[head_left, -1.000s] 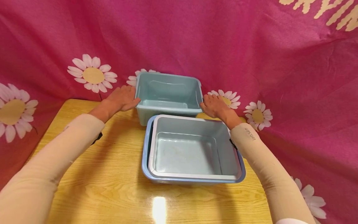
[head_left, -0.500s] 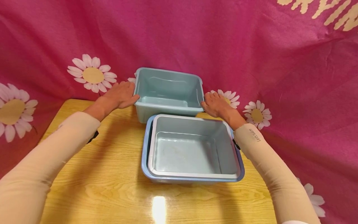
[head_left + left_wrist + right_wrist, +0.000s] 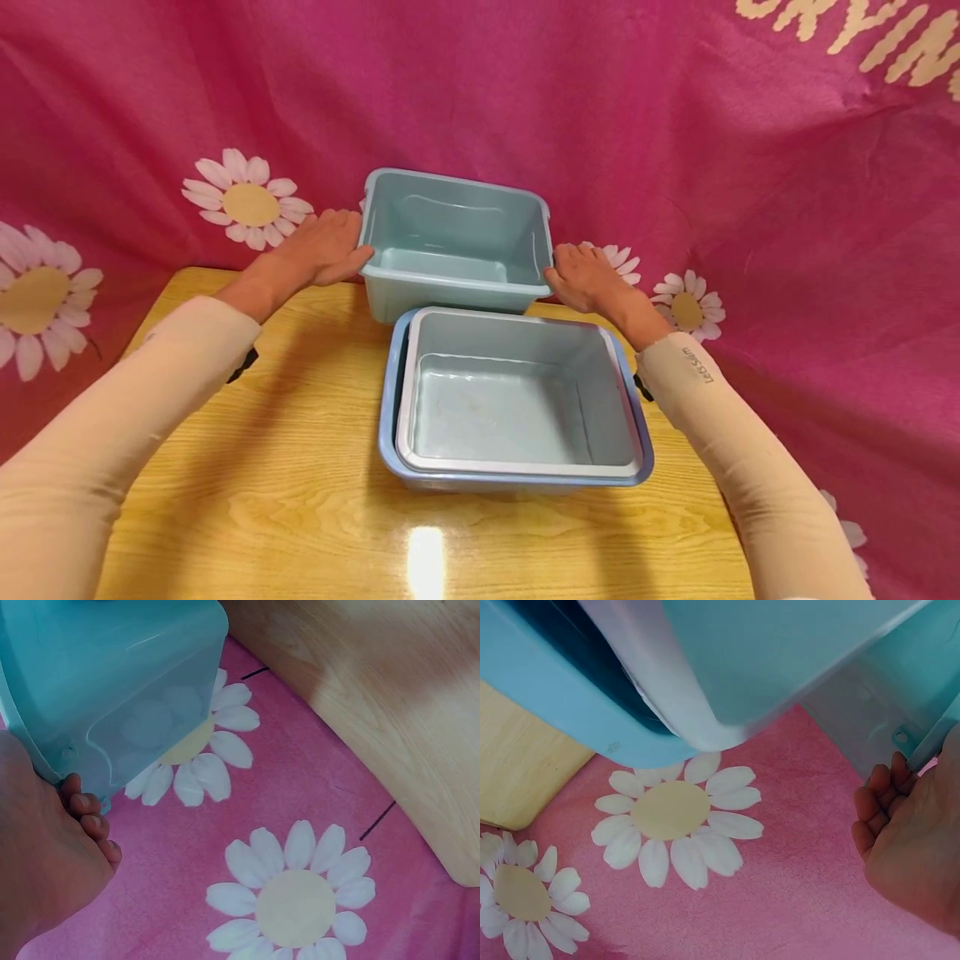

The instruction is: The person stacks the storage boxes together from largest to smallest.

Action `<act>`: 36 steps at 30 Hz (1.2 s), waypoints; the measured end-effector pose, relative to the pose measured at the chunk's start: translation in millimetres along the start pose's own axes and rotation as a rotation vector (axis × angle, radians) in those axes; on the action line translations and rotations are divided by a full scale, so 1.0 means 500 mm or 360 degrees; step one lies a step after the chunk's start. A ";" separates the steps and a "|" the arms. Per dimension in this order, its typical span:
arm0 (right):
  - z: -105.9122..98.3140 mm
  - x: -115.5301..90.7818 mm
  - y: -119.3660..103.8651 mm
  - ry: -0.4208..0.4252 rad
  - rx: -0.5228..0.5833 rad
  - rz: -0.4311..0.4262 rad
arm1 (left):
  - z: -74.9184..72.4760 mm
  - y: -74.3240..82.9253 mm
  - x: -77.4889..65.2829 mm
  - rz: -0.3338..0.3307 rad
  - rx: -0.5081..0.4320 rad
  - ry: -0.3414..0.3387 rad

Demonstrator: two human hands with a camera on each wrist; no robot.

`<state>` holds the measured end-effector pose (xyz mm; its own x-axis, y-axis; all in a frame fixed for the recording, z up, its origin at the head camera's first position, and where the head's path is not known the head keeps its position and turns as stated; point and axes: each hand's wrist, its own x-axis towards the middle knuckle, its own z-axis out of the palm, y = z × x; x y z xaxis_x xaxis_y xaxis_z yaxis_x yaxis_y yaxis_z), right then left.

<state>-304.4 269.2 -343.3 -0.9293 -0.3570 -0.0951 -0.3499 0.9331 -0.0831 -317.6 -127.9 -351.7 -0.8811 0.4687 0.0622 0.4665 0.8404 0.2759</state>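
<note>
A teal plastic tub (image 3: 453,293) is at the back of the table, close to the backdrop, its open top tilted toward me. My left hand (image 3: 326,248) grips its left rim, the thumb over the edge; in the left wrist view the fingers (image 3: 91,825) curl under the rim. On the opposite short side my right hand (image 3: 585,277) holds the right rim, with fingers (image 3: 881,796) curled beneath it in the right wrist view. In front stands a grey tub with a pale rim (image 3: 517,468), nested inside a blue tub (image 3: 387,408).
The nested tubs sit between my forearms, right in front of the teal tub. A wooden table (image 3: 300,500) carries them. Behind it hangs a pink cloth backdrop (image 3: 450,83) with white daisies, reaching down past the table's edges.
The teal tub has shifted away from me and up in the view, moving slightly off the nested tubs. Both hands have travelled along with it, keeping their hold. The nested tubs stay put.
</note>
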 end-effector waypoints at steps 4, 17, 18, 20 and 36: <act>-0.010 -0.005 0.002 0.0020 0.0006 0.0008 | -0.010 0.008 -0.002 -0.0009 -0.0006 -0.0003; -0.041 -0.029 0.004 0.0055 0.0049 0.0003 | -0.037 0.031 -0.011 -0.0002 -0.0023 0.0028; -0.042 -0.030 0.004 0.0057 0.0050 0.0003 | -0.039 0.034 -0.011 0.0001 -0.0021 0.0029; -0.045 -0.034 0.005 0.0065 0.0052 0.0001 | -0.044 0.038 -0.013 -0.0001 -0.0018 0.0027; -0.089 -0.052 0.000 0.0147 0.0056 -0.0026 | -0.089 0.063 -0.024 -0.0032 -0.0012 0.0090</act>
<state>-285.4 280.5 -296.9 -0.9309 -0.3653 -0.0020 -0.3624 0.9244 -0.1189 -295.6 -119.2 -300.8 -0.8935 0.4353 0.1106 0.4481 0.8474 0.2848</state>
